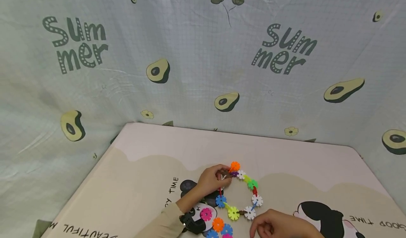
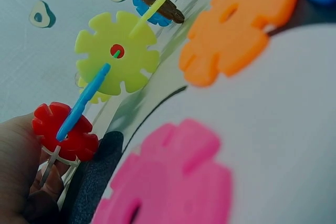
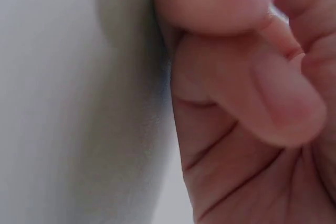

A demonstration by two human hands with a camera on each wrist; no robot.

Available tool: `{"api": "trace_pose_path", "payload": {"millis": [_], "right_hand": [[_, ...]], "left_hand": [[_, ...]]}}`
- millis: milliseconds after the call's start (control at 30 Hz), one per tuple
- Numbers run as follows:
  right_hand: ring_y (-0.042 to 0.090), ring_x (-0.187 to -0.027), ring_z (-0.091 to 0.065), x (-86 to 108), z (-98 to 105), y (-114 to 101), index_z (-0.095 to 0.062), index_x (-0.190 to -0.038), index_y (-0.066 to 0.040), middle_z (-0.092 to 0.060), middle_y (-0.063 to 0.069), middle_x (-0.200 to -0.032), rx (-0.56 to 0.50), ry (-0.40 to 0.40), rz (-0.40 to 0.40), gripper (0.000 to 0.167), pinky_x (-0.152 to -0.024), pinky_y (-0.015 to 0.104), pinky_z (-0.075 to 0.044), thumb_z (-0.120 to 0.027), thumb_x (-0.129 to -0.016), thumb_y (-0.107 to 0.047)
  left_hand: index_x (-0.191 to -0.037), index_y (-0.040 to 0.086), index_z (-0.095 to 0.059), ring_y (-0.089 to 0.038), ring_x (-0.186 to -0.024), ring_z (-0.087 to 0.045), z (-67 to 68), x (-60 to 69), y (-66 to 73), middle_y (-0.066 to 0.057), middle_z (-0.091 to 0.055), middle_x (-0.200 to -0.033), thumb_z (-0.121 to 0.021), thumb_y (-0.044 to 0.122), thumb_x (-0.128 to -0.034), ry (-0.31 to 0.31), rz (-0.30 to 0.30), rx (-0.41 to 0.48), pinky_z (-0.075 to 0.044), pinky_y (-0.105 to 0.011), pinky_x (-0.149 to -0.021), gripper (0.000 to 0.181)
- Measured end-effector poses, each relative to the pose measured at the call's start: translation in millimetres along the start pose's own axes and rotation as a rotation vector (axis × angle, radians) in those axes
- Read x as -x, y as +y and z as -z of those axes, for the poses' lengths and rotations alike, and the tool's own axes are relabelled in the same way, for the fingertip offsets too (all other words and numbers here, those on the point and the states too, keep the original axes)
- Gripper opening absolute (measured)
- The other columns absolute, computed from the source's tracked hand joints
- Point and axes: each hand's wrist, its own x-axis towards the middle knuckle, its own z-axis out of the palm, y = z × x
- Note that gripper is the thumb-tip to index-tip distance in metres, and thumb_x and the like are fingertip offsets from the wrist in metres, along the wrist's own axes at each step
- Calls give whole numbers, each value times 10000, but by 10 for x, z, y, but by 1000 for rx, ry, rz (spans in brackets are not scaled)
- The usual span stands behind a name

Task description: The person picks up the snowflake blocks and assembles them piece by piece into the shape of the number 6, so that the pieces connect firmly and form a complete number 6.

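Observation:
A ring of notched plastic snowflake discs lies on the table. In the head view it includes a yellow disc point(image 1: 233, 213), a green disc point(image 1: 252, 184) and an orange disc point(image 1: 235, 166). My left hand point(image 1: 210, 180) pinches the ring at its upper left, by a brown disc point(image 1: 226, 174). In the left wrist view, a red disc point(image 2: 65, 132) sits at the fingertips, joined by an edge-on blue disc point(image 2: 84, 100) to a yellow-green one. My right hand point(image 1: 279, 224) rests on the table beside a white disc point(image 1: 250, 213), fingers loosely curled with nothing seen in them.
Loose snowflake discs lie in front of the ring: a pink disc point(image 1: 206, 214), an orange disc point(image 1: 218, 224) and several blue and pink ones. The patterned tablecloth point(image 1: 142, 188) reaches back to a hanging cloth point(image 1: 190, 55) printed with avocados.

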Motion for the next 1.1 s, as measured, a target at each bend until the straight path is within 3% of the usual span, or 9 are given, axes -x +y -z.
{"api": "trace_pose_path", "payload": {"millis": [333, 633, 867, 1100], "right_hand": [[-87, -630, -436, -59, -45, -19, -689, -1082, -136, -442, 121, -688, 24, 9, -6, 152, -525, 104, -311, -646, -936, -140], [-90, -649, -431, -102, -67, -39, -665, -1030, -78, -418, 101, -699, -12, -28, -35, 125, -544, 98, -310, -655, -929, -151], [-72, -643, -425, -99, -58, -34, -615, -971, -40, -425, 2, -710, -35, -21, -64, 119, -522, 115, -289, -662, -922, -137], [-84, -614, -417, -78, -40, -30, -577, -895, 18, -394, 108, -689, -53, -45, -47, 177, -502, 137, -277, -668, -918, -131]], "left_hand": [[-1131, 61, -690, -6, -589, -408, 2, -8, -20, -1, -629, -794, -763, 219, -809, 8, -3, -2, -316, -191, -523, 366], [-1131, 63, -690, -6, -588, -407, -11, -13, -31, 11, -620, -788, -763, 224, -812, 5, 2, -9, -318, -189, -526, 365], [-1133, 58, -689, -9, -587, -402, -23, -8, -23, 16, -604, -769, -764, 228, -808, 7, 3, -7, -313, -192, -523, 374], [-1137, 63, -690, -8, -583, -399, -21, -19, -10, 37, -583, -751, -757, 231, -817, 5, 5, -17, -312, -185, -523, 368]]}}
